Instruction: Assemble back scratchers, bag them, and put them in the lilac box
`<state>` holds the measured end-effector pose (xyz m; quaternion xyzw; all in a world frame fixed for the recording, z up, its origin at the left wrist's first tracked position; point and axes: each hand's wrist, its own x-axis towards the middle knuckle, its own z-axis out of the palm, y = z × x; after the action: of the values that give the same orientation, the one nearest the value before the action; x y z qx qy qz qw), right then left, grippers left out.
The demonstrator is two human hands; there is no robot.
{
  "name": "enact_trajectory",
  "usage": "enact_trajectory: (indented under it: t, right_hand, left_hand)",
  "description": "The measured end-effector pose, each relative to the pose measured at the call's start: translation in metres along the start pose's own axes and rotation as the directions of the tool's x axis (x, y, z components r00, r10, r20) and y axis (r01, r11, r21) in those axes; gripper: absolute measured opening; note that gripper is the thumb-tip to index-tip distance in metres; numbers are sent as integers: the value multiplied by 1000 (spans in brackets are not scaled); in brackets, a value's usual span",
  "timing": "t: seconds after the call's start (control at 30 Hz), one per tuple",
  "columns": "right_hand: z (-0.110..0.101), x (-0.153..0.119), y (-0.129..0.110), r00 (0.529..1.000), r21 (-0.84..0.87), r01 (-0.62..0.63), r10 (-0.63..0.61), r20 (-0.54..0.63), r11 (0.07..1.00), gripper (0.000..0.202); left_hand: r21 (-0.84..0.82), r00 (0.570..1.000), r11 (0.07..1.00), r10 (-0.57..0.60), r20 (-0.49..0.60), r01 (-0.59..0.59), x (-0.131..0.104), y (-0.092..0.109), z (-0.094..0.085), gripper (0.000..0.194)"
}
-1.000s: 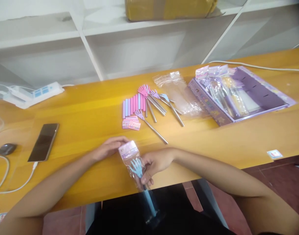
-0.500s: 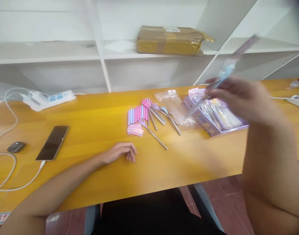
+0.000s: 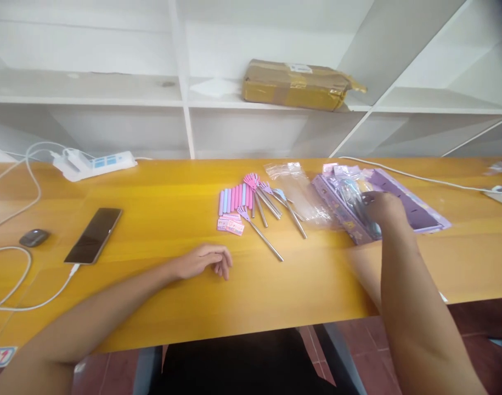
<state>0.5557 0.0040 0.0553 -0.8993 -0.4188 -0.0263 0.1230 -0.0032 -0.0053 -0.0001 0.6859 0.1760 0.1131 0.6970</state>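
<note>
The left hand (image 3: 205, 261) rests on the tabletop (image 3: 152, 203), fingers loosely curled and holding nothing visible. The right hand (image 3: 383, 207) is over the purple box (image 3: 434, 222), at the bagged scratchers (image 3: 351, 192) lying in its near-left part; its fingertips are hidden, so whether it pinches one cannot be told. Risk, as judged: slick bags could slide over each other and spill across the low wall, or a trailing wrist could shift the box. The forward loose scratcher (image 3: 262, 237) could roll if an arm brushes its rod. Count: one box; bagged scratchers several, overlapping, no firm number; one loose scratcher apart, plus a pile of scratchers (image 3: 267, 200) showing at least five rods; about nine coloured tubes (image 3: 233, 198), tightly ranked; at least three cards (image 3: 234, 226); clear bags (image 3: 298, 195), number unclear; one phone (image 3: 93, 236); one parcel (image 3: 294, 88) on the shelf (image 3: 218, 101).
</note>
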Motion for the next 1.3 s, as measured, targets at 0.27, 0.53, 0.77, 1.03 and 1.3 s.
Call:
enact_trajectory:
  t: [0.27,0.53,0.77,1.03,1.3]
  right_hand:
    - [-22,-17,-44,853,127,348,-257,-454,929,35]
    - [30,-72,-108,790,231,565,-439,-428,792,28]
    - [59,-76,-94,804,371,593,-506,-311,714,21]
    - [35,-135,-136,462,470,758,-881,103,452,41]
    - [38,-164,-155,366,239,866,-882,296,440,39]
  left_hand:
    - [28,999,999,-44,-27,45,1,1,0,32]
    - [187,977,982,42,-209,-2,-2,-3,-4,30]
    - [593,763,777,247,-597,212,14,2,-48,16]
    - [628,647,661,275,-712,410,76,10,-86,14]
    - [585,611,631,214,-762,509,105,4,-108,21]
